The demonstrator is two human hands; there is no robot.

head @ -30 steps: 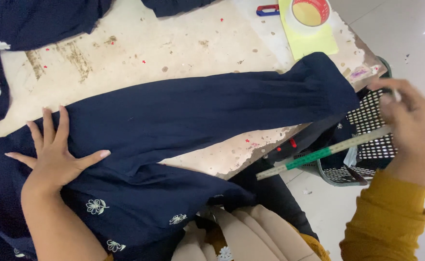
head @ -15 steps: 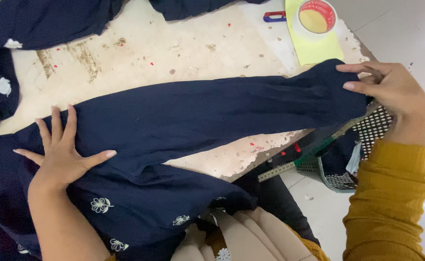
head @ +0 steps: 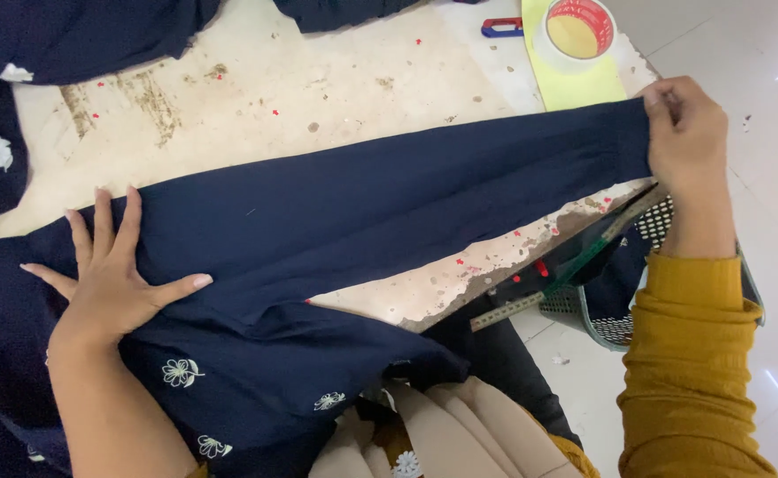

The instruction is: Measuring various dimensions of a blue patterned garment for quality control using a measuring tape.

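Navy sleeve: lies stretched across the worn surface. Left hand, fingers spread flat, pins the shoulder end; right hand, grip pinched on the cuff, pulls it taut. Tape roll near.

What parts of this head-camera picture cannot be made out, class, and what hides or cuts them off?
- Head view: right hand's fingertips, curled into the navy fabric sleeve's end.
- Grey plastic mesh basket: contents hidden by dark cloth, arm and worn pale table.
- Red-and-blue tool: cut by top edge.
- Left hand's palm, pressed flat.
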